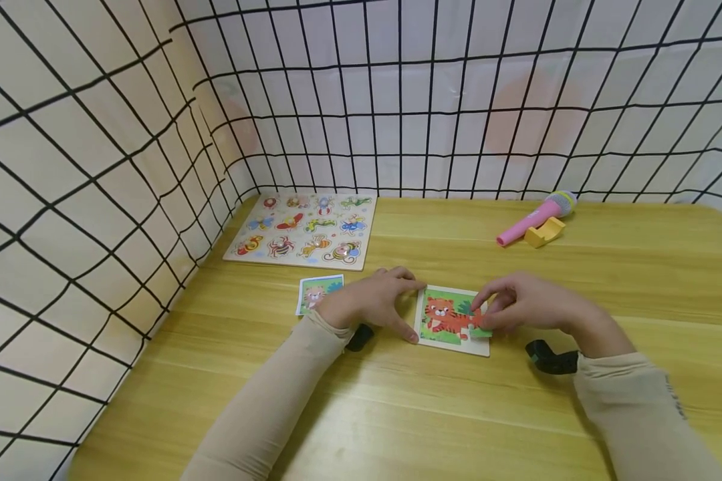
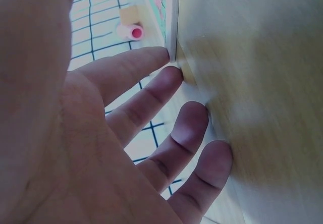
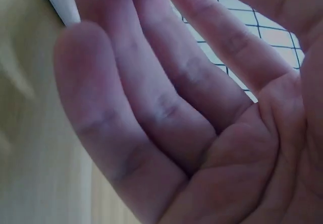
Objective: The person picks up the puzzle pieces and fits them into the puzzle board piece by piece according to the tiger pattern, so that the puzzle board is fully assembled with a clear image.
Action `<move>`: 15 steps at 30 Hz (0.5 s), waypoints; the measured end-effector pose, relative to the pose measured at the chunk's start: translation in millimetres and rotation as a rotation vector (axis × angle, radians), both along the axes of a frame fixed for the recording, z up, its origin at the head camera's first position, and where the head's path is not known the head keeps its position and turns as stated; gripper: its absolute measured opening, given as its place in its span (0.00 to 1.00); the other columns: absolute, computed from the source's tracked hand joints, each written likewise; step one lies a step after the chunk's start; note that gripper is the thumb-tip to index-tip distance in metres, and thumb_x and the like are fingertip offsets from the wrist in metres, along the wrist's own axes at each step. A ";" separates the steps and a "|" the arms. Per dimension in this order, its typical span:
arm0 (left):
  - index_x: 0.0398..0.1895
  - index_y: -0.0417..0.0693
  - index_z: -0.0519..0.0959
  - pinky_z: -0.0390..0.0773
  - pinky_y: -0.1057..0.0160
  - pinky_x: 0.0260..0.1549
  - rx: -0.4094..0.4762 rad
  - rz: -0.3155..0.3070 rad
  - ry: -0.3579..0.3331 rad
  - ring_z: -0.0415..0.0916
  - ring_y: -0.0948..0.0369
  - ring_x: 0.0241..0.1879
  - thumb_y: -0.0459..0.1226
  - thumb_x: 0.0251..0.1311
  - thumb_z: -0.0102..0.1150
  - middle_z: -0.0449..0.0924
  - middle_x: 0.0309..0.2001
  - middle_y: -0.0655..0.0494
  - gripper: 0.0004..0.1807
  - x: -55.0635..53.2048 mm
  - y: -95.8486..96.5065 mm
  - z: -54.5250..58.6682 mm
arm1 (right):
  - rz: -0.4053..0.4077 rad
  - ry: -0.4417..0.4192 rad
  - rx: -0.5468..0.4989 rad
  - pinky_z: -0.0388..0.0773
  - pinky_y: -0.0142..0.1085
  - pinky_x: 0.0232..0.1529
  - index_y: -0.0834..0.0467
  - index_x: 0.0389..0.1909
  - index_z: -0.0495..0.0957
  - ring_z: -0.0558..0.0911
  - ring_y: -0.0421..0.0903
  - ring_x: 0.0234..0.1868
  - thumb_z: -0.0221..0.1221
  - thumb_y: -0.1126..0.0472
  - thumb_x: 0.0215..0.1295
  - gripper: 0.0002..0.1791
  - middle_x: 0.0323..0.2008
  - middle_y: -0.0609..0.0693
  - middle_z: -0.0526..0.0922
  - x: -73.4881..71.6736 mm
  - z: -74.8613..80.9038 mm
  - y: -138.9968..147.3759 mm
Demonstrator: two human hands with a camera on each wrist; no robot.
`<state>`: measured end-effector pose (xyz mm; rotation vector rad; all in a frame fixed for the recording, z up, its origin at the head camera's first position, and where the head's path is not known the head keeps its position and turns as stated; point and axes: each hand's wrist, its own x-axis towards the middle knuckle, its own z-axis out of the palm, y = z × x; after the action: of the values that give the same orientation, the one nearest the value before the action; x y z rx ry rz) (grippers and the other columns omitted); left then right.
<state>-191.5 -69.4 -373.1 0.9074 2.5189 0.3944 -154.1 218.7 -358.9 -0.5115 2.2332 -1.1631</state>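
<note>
A square jigsaw board (image 1: 445, 346) with a light frame and an orange tiger picture lies flat in the middle of the table. My left hand (image 1: 380, 302) is at its left side, index fingertip and thumb tip touching the board near the two left corners; in the left wrist view the fingers (image 2: 146, 75) are loosely extended. My right hand (image 1: 532, 304) pinches a puzzle piece (image 1: 480, 332) with green and orange print between thumb and fingers, over the board's right part. The piece overlaps the right frame edge. In the right wrist view, fingers (image 3: 96, 82) hide most of it.
A picture card (image 1: 319, 292) lies left of the board, partly behind the left wrist. Farther back are a wooden insect peg puzzle (image 1: 303, 230), a pink toy microphone (image 1: 532, 220) and a yellow curved block (image 1: 544, 232). Black wire grid (image 1: 397, 113) borders the table's back and left.
</note>
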 end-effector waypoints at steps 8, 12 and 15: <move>0.77 0.60 0.64 0.65 0.57 0.64 0.002 0.000 0.005 0.57 0.56 0.67 0.58 0.45 0.79 0.60 0.71 0.60 0.54 -0.8 0.5 -0.3 | 0.056 0.009 -0.019 0.82 0.39 0.32 0.65 0.43 0.82 0.80 0.47 0.29 0.69 0.67 0.59 0.12 0.28 0.53 0.80 1.2 -9.7 -10.4; 0.77 0.60 0.63 0.65 0.57 0.63 0.000 -0.002 0.005 0.57 0.55 0.68 0.58 0.45 0.79 0.60 0.71 0.60 0.54 -1.0 0.2 -0.6 | 0.045 0.040 0.041 0.79 0.37 0.29 0.63 0.42 0.83 0.78 0.46 0.27 0.71 0.65 0.59 0.12 0.28 0.50 0.79 2.1 -10.8 -14.5; 0.77 0.60 0.63 0.65 0.56 0.64 0.000 -0.003 0.006 0.57 0.55 0.68 0.58 0.45 0.79 0.60 0.71 0.59 0.55 -0.7 -0.4 -0.6 | 0.031 0.063 0.080 0.78 0.37 0.28 0.62 0.43 0.82 0.78 0.46 0.27 0.72 0.63 0.58 0.14 0.27 0.49 0.79 2.4 -11.4 -17.2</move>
<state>-192.3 -69.9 -373.7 0.9137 2.5221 0.3911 -151.7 201.5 -370.2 -0.5556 2.3067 -1.0506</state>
